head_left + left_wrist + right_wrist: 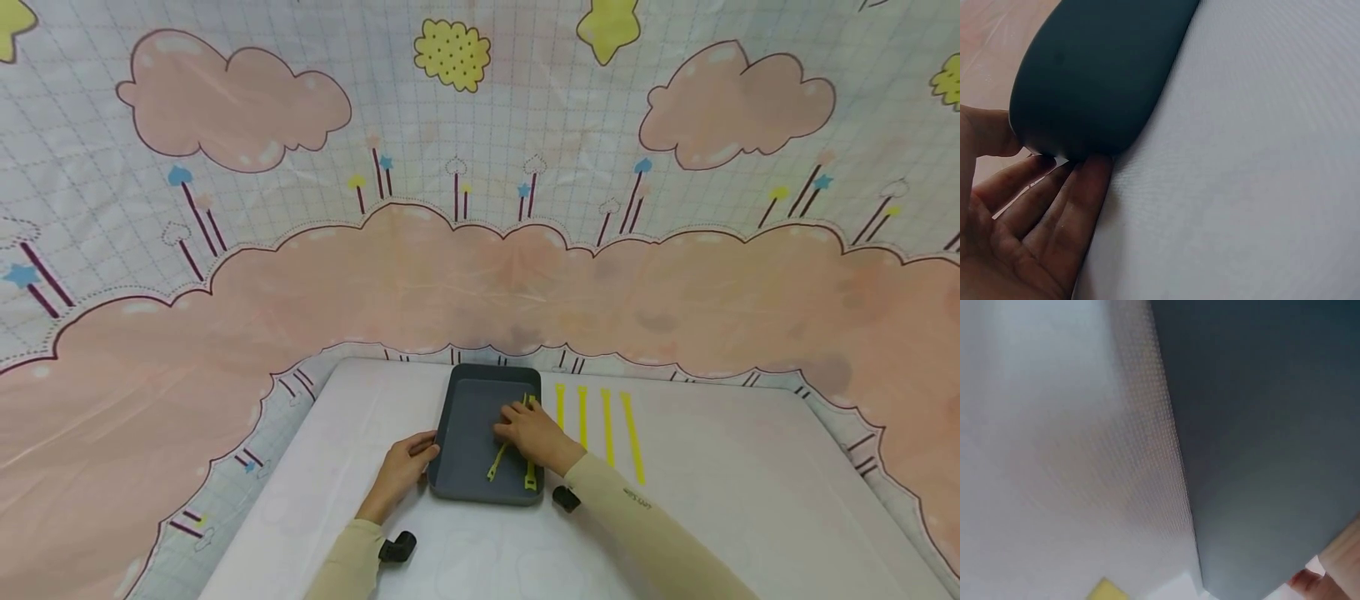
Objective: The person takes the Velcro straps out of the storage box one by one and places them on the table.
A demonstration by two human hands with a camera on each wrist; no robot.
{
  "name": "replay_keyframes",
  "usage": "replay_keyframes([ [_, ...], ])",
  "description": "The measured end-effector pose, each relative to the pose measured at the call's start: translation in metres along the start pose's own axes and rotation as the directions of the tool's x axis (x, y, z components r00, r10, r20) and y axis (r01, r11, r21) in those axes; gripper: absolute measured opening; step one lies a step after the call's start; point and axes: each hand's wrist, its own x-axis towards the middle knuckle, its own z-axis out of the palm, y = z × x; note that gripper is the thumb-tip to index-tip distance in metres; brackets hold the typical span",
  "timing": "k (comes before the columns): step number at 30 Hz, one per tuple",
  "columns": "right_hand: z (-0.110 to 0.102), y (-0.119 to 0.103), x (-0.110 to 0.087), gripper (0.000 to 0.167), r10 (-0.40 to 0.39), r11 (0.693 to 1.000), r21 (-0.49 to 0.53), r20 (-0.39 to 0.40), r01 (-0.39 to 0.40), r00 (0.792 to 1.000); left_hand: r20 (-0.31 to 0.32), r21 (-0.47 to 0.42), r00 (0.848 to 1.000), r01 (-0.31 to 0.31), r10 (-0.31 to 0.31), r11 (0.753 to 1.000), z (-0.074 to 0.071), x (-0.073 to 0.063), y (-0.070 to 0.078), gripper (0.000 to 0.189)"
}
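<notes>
My left hand grips the left side of a dark grey tray, with its thumb at the rim. In the left wrist view, its fingers press the tray's outer wall from below. Reaching over the tray's right half, my right hand pinches a yellow strap-like cable tie whose slotted end slants toward the near side. Another yellow cable tie lies straight along the tray's right side, partly covered by that hand. The right wrist view shows mostly the tray's side wall, with a bit of fingers at the lower right corner.
Several yellow strips lie side by side on the white table, right of the tray; the right forearm passes close to their near ends. A patterned cloth hangs behind the table and along its sides.
</notes>
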Motion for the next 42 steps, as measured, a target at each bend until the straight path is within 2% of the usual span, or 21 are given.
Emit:
replay_keyframes([
  [7, -0.006, -0.003, 0.0, 0.012, 0.003, 0.999, 0.033, -0.067, -0.001, 0.998, -0.005, -0.017, 1.0, 0.006, -0.006, 1.0, 0.0, 0.0, -0.002, 0.039],
  [15, -0.018, -0.008, 0.0, 0.016, -0.022, 0.997, 0.072, -0.177, 0.035, 0.984, -0.007, -0.03, 1.0, 0.001, -0.001, 1.0, 0.002, -0.002, -0.002, 0.04],
  [20, -0.024, -0.01, -0.001, 0.01, -0.01, 0.995, 0.096, -0.188, 0.029, 0.982, -0.004, -0.032, 1.0, 0.002, -0.002, 0.999, 0.002, -0.002, -0.002, 0.039],
  [26, -0.033, -0.013, -0.004, 0.012, 0.058, 0.976, 0.219, -0.183, -0.017, 0.981, -0.002, -0.022, 1.0, 0.009, -0.009, 1.0, 0.001, -0.001, -0.002, 0.038],
  [32, -0.037, -0.014, -0.009, 0.016, 0.116, 0.938, 0.346, -0.23, -0.03, 0.966, -0.004, -0.026, 1.0, 0.019, -0.019, 0.999, 0.001, -0.001, 0.0, 0.038],
  [38, -0.036, -0.015, -0.014, 0.011, 0.208, 0.847, 0.53, -0.263, -0.039, 0.942, 0.0, -0.02, 1.0, 0.007, -0.007, 1.0, 0.001, 0.0, 0.0, 0.038],
  [42, -0.035, -0.014, -0.017, 0.011, 0.251, 0.804, 0.593, -0.263, -0.049, 0.931, -0.005, -0.02, 1.0, 0.009, -0.009, 1.0, 0.002, 0.001, -0.001, 0.038],
])
